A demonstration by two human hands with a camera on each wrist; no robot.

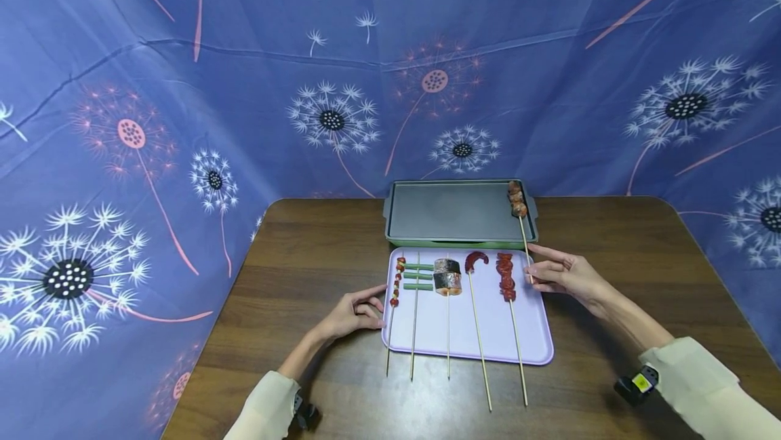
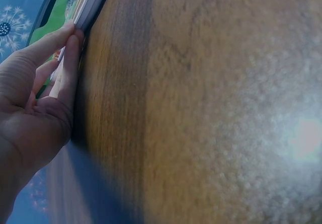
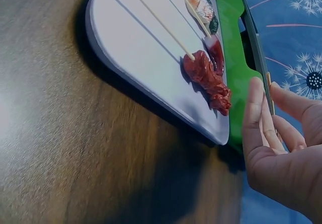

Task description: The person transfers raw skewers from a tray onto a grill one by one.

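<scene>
My right hand (image 1: pixel 573 281) pinches the stick of a meat skewer (image 1: pixel 517 201) between thumb and fingers. Its browned chunks lie over the right end of a dark grill plate (image 1: pixel 448 213). In the right wrist view, the fingers of that hand (image 3: pixel 282 148) are nearly straight around the thin stick. At the lilac tray (image 1: pixel 537 335), my left hand (image 1: pixel 352 314) grips the left edge. Thumb and fingertips of the left hand (image 2: pixel 40 98) meet at the rim in the left wrist view.
Several skewers lie side by side on the tray: small red-and-yellow pieces (image 1: pixel 396 284), green bean lengths (image 1: pixel 417 276), a fish chunk (image 1: pixel 448 277), a curved dark-red piece (image 1: pixel 476 261) and folded red meat (image 1: pixel 506 277). Their sticks overhang its front. A dandelion-print cloth (image 1: pixel 549 101) hangs behind the wooden table (image 1: pixel 317 243).
</scene>
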